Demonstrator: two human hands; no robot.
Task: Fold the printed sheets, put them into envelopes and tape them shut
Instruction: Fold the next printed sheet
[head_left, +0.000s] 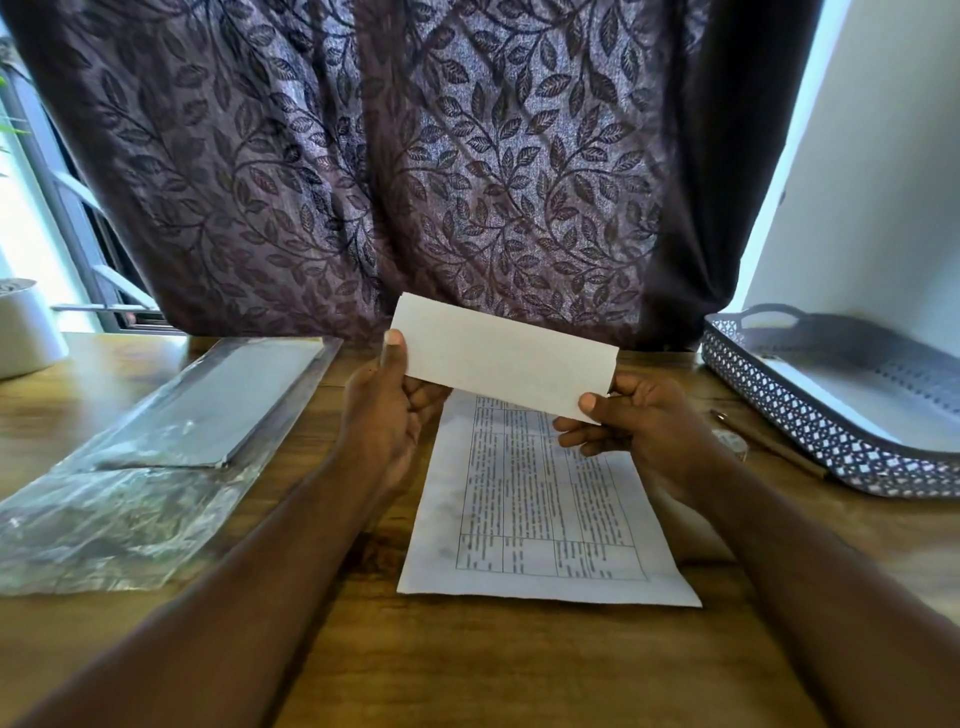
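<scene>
I hold a folded white sheet (504, 356) up above the wooden table (467, 665), tilted down to the right. My left hand (387, 410) grips its left end with the thumb on the front. My right hand (639, 426) pinches its lower right corner. Under both hands a printed sheet (540, 519) with a table of text lies flat on the wood. A pack of envelopes (223, 405) in clear plastic wrap lies to the left. A roll of clear tape (735, 444) peeks out just right of my right hand.
A dark perforated tray (810, 431) holding white paper stands at the right, with a pen (769, 441) along its near side. A white pot (26, 332) sits at the far left. A leaf-patterned curtain (415, 156) hangs behind the table.
</scene>
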